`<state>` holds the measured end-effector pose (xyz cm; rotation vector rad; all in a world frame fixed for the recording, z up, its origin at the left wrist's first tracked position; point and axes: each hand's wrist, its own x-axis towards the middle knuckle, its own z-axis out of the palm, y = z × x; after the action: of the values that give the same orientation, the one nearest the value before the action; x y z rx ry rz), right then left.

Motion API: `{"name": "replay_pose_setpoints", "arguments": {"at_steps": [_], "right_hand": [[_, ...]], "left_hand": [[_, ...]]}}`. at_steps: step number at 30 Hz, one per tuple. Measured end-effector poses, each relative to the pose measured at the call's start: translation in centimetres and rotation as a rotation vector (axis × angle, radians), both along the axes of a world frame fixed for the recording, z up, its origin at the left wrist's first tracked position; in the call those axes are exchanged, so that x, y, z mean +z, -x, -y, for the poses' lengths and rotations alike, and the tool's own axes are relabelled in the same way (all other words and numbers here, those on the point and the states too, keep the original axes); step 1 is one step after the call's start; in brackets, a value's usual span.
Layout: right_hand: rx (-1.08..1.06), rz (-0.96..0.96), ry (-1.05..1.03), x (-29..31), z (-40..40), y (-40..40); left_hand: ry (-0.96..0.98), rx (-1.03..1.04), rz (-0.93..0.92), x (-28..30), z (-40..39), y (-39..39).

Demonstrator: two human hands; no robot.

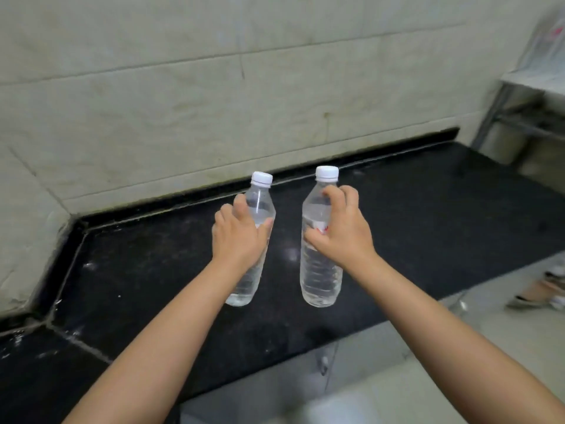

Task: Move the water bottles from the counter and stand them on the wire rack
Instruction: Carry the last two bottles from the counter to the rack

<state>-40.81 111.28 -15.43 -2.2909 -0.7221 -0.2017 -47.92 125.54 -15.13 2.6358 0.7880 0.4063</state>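
Note:
Two clear water bottles with white caps are upright over the black counter (pixel 428 215). My left hand (pixel 240 235) grips the left bottle (pixel 260 203) around its middle, fingers and thumb wrapped round it. My right hand (pixel 342 228) grips the right bottle (pixel 318 270) at its label, just under the shoulder. The bottles stand side by side, a hand's width apart. Whether their bases touch the counter I cannot tell. A metal rack (pixel 519 96) shows at the far right, only partly in view.
A tiled wall (pixel 183 102) runs behind the counter. The counter's front edge drops to pale cabinet doors (pixel 351 356) and a light floor. Shoes (pixel 544 289) lie on the floor at the right.

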Motion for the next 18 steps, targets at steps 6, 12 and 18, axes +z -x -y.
{"name": "replay_pose_setpoints", "arguments": {"at_steps": [6,12,18], "right_hand": [[-0.249,0.095,-0.021,3.8,16.5,-3.9],[-0.5,0.215,0.018,7.0,35.4,-10.3],[-0.562,0.37,0.107,10.1,51.1,-18.6]], "left_hand": [[-0.026,-0.294,0.183,3.7,14.5,-8.0],[0.023,-0.422,0.437,6.6,31.8,-17.5],[-0.114,-0.448,0.715,8.9,46.3,-27.9]]}}
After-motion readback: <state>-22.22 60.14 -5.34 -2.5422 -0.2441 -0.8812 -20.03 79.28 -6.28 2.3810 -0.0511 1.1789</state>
